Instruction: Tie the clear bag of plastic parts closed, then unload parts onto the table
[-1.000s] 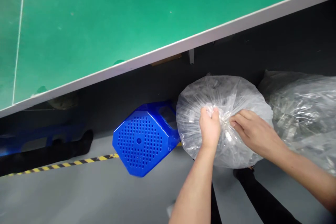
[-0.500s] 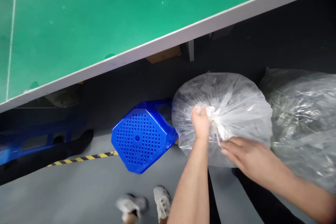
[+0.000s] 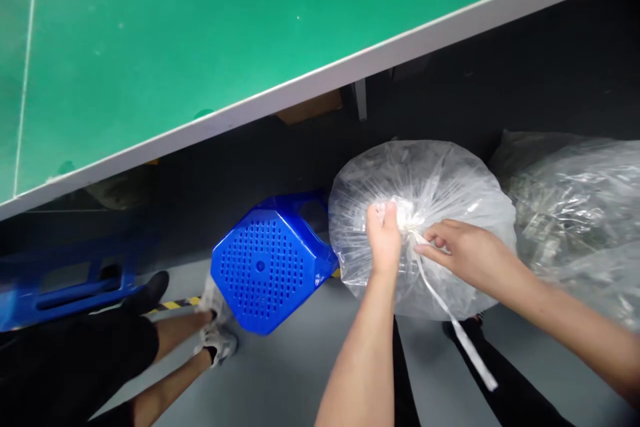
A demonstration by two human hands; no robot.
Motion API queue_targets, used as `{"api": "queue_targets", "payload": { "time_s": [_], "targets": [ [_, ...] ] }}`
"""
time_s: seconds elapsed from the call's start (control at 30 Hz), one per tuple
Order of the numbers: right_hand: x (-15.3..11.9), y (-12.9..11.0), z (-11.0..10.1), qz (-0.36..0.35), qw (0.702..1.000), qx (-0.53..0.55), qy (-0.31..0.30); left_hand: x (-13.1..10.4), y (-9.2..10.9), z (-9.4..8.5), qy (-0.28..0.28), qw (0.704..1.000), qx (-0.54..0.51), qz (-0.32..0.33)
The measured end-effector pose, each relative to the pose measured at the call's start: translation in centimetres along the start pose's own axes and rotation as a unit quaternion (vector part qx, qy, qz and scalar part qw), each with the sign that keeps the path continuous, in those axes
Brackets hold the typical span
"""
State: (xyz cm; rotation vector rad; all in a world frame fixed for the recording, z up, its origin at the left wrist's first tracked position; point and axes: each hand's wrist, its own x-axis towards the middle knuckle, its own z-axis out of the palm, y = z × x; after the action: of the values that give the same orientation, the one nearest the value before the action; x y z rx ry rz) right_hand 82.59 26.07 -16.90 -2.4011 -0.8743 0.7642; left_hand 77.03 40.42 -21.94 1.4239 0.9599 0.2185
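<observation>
A large clear plastic bag (image 3: 470, 193), full and rounded, stands on the floor in front of me. Its mouth is gathered into a bunched neck with a white tie (image 3: 440, 297) around it; one long end hangs down towards my legs. My left hand (image 3: 384, 237) is closed around the gathered neck, thumb up. To its right, my right hand (image 3: 463, 250) pinches the tie close to the neck, with thumb and fingers together. The tie's exact wrap beneath my fingers is hidden.
A blue plastic stool (image 3: 263, 270) stands left of the bag. Another filled clear bag (image 3: 575, 213) lies to the right. The green-topped table (image 3: 250, 27) runs across the back. At left are another person's legs (image 3: 175, 353) and blue plastic furniture (image 3: 90, 273).
My right hand has moved up along the tie to the neck, and the tie's long end now hangs free. My left hand keeps its hold. The other person has stepped left.
</observation>
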Motion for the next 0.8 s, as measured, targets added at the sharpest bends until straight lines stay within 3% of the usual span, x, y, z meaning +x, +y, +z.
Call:
{"api": "queue_targets", "payload": {
  "time_s": [0.1,0.2,0.3,0.4,0.57,0.8],
  "targets": [
    [0.1,0.6,1.3,0.023,0.999,-0.011,-0.024,-0.2,0.4,-0.2,-0.013,1.0,0.021,0.009],
    [0.0,0.3,0.8,0.027,0.999,-0.021,-0.031,-0.5,0.7,-0.4,-0.016,0.999,0.038,0.01],
    [0.0,-0.7,0.3,0.05,0.996,-0.071,-0.024,-0.4,0.8,-0.2,0.01,0.997,0.072,0.004],
    [-0.2,-1.3,1.1,0.053,0.993,-0.108,-0.014,0.5,0.5,0.9,0.037,0.995,0.087,-0.029],
    [-1.4,-1.6,3.3,0.032,0.999,0.012,0.007,2.5,-1.0,3.3,0.046,0.988,0.099,-0.104],
    [-2.5,-3.1,4.6,0.111,0.975,0.19,0.028,2.4,-3.1,4.2,0.038,0.982,0.124,-0.14]
  ]
}}
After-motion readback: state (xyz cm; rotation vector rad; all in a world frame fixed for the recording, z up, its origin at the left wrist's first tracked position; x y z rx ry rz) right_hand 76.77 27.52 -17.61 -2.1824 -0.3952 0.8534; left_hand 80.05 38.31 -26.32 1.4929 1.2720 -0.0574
